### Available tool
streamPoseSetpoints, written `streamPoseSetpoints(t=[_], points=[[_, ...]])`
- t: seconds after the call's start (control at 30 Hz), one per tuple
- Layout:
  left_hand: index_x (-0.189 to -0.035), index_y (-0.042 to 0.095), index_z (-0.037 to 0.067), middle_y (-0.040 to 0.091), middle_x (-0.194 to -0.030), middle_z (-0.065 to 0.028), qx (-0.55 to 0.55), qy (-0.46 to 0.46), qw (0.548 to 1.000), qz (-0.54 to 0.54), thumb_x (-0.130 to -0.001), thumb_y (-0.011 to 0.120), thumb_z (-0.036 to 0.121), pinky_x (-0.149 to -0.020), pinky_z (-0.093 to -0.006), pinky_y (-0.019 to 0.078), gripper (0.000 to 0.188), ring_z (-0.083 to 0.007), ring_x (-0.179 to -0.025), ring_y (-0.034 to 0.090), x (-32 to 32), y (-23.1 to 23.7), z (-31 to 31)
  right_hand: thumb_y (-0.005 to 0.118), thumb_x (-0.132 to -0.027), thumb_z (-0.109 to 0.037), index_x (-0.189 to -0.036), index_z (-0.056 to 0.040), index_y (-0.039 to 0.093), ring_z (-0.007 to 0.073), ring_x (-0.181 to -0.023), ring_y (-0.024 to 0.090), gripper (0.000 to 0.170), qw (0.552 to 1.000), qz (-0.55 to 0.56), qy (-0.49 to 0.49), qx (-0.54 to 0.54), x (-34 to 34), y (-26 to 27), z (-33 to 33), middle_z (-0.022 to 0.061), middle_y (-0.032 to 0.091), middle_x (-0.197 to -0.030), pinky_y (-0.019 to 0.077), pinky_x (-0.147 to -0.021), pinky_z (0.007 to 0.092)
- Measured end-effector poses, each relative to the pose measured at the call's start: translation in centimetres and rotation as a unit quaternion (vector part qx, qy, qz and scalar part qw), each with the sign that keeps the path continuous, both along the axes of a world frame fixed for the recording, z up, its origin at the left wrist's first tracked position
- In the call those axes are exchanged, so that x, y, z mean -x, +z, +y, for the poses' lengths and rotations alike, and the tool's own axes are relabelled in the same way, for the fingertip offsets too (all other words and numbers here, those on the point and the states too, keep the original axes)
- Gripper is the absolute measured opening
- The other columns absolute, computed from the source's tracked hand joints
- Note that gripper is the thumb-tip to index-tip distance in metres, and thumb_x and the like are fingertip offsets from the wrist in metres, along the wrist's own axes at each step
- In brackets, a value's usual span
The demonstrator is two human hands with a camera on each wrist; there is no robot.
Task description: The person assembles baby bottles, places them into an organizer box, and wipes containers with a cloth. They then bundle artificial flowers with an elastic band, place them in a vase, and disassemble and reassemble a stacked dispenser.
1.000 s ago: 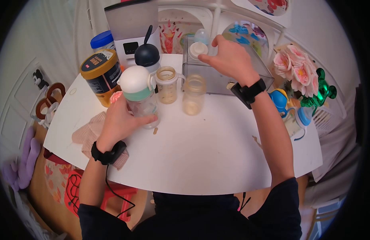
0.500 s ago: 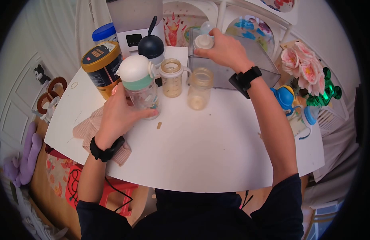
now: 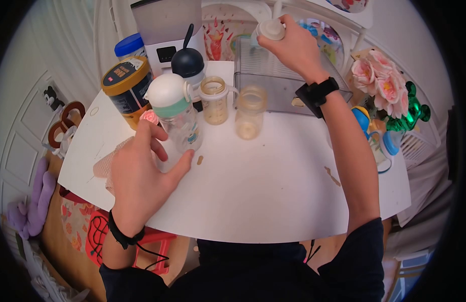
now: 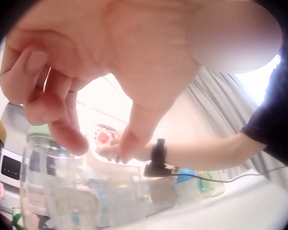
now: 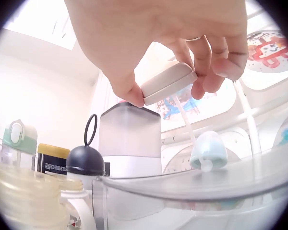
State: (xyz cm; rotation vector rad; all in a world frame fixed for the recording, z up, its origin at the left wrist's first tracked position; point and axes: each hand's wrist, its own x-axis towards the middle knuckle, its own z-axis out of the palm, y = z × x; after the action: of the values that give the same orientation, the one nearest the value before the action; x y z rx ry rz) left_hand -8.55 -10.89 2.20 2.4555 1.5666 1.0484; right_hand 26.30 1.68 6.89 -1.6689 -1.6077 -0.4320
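Pinching white cap [image 5: 169,84] w/ R fingers [image 5: 201,60] | L fingers [image 4: 62,127] apart, nr mint-collar btl [image 3: 181,132] | tub lbl [image 3: 123,75] text illegible

The head camera looks forward and down over most of the white, curved-edged desk [image 3: 273,201]. The left-wrist camera sits close beneath the left hand [image 4: 105,52], facing across the desk toward the bare right forearm [image 4: 206,153]; the right-wrist camera, just under the right hand [image 5: 168,43], looks nearly level over the grey translucent box [image 3: 268,95]. All three share the clear bottle with a white-and-mint lid [image 3: 170,111].
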Motion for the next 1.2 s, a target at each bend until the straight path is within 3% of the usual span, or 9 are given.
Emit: streamPoseSetpoints(t=[0.13, 0.23, 0.3, 0.4, 0.73, 0.83, 0.9, 1.0, 1.2], points=[[-0.104, 0.06, 0.007, 0.062, -0.064, -0.0021, 0.069, -0.083, 0.994, -0.02, -0.082, 0.09, 0.031, -0.056, -0.0359, 0.0498, 0.044, -0.0209, -0.057, 0.066, -2.6, 0.9, -1.0, 0.078, -0.079, -0.057, -0.127, 0.0002, 0.07, 0.0358, -0.094, 0.078, 0.075, 0.997, -0.008, -0.003, -0.08, -1.2, 1.9, -1.1, 0.0204, 0.08, -0.101, 0.0612, -0.083, 0.0447], [-0.106, 0.062, 0.006, 0.065, -0.062, -0.0039, 0.098, -0.137, 0.986, -0.005, -0.085, 0.088, 0.036, -0.055, -0.0367, 0.0506, 0.045, -0.0238, -0.056, 0.069, -4.4, 0.7, -0.4, 0.078, -0.09, -0.053, -0.115, 0.0036, 0.066, 0.0345, -0.092, 0.074, 0.063, 0.994, 0.006, 0.015, -0.104, -0.5, 3.8, -3.9, 0.0244, 0.075, -0.108, 0.0581, -0.082, 0.0398], [-0.114, 0.064, 0.002, 0.067, -0.063, -0.0066, 0.126, -0.183, 0.975, 0.005, -0.086, 0.087, 0.04, -0.056, -0.0365, 0.0522, 0.052, -0.0259, -0.058, 0.071, -5.7, 0.2, 0.4, 0.081, -0.086, -0.05, -0.118, 0.0058, 0.066, 0.0417, -0.097, 0.074, 0.066, 0.989, 0.032, 0.031, -0.144, 0.9, 4.7, -5.9, 0.0292, 0.074, -0.111, 0.0575, -0.086, 0.045], [-0.127, 0.061, -0.005, 0.068, -0.065, -0.0101, 0.093, -0.195, 0.976, 0.014, -0.087, 0.085, 0.043, -0.058, -0.0391, 0.0546, 0.067, -0.0297, -0.061, 0.072, -7.3, -0.2, 1.5, 0.08, -0.086, -0.051, -0.118, 0.0066, 0.068, 0.0382, -0.095, 0.075, 0.067, 0.996, 0.054, 0.005, -0.066, 0.8, 6.7, -7.3, 0.0275, 0.075, -0.104, 0.0571, -0.084, 0.0435], [-0.138, 0.054, -0.008, 0.071, -0.068, -0.0112, 0.064, -0.166, 0.984, 0.013, -0.089, 0.084, 0.046, -0.061, -0.0392, 0.0561, 0.079, -0.0282, -0.063, 0.073, -11.4, -3.6, 6.0, 0.08, -0.087, -0.052, -0.109, 0.0079, 0.073, 0.0298, -0.089, 0.074, 0.064, 0.994, 0.044, 0.016, -0.101, 5.3, 7.1, -12.9, 0.023, 0.077, -0.098, 0.0571, -0.081, 0.0395], [-0.136, 0.055, -0.006, 0.07, -0.067, -0.011, 0.074, -0.148, 0.986, -0.01, -0.089, 0.084, 0.046, -0.06, -0.0389, 0.0554, 0.076, -0.0288, -0.062, 0.073, -11.6, -4.1, 6.9, 0.079, -0.091, -0.049, -0.103, 0.0077, 0.074, 0.0227, -0.079, 0.07, 0.058, 0.988, 0.098, 0.111, -0.039, 2.8, 6.3, -10.9, 0.017, 0.076, -0.09, 0.0556, -0.073, 0.0358], [-0.134, 0.058, -0.003, 0.068, -0.064, -0.0083, 0.07, -0.162, 0.984, -0.027, -0.089, 0.085, 0.045, -0.058, -0.0381, 0.0537, 0.071, -0.0258, -0.059, 0.07, -11.6, -4.3, 7.3, 0.082, -0.084, -0.058, -0.106, -0.0008, 0.07, 0.0148, -0.067, 0.052, 0.063, 0.994, 0.055, 0.083, -0.035, 3.0, 5.6, -11.0, 0.0017, 0.055, -0.074, 0.0406, -0.06, 0.0333], [-0.128, 0.06, 0.001, 0.064, -0.061, -0.005, 0.101, -0.155, 0.982, -0.039, -0.088, 0.086, 0.044, -0.055, -0.0353, 0.051, 0.064, -0.0205, -0.054, 0.067, -11.8, -4.7, 7.8, 0.079, -0.076, -0.061, -0.104, 0.0034, 0.078, 0.0231, -0.074, 0.073, 0.07, 0.993, 0.076, 0.087, 0.004, 4.3, 5.9, -11.8, 0.0139, 0.076, -0.082, 0.0557, -0.071, 0.0374], [-0.121, 0.062, 0.003, 0.062, -0.059, -0.0022, 0.107, -0.195, 0.971, -0.086, -0.085, 0.089, 0.042, -0.05, -0.0324, 0.0463, 0.059, -0.016, -0.049, 0.061, -11.8, -5.2, 6.8, 0.081, -0.078, -0.063, -0.111, 0.0051, 0.075, 0.0186, -0.069, 0.066, 0.076, 0.99, 0.1, 0.097, -0.034, 4.5, 4.8, -12.0, 0.0087, 0.069, -0.075, 0.0508, -0.066, 0.0336]])
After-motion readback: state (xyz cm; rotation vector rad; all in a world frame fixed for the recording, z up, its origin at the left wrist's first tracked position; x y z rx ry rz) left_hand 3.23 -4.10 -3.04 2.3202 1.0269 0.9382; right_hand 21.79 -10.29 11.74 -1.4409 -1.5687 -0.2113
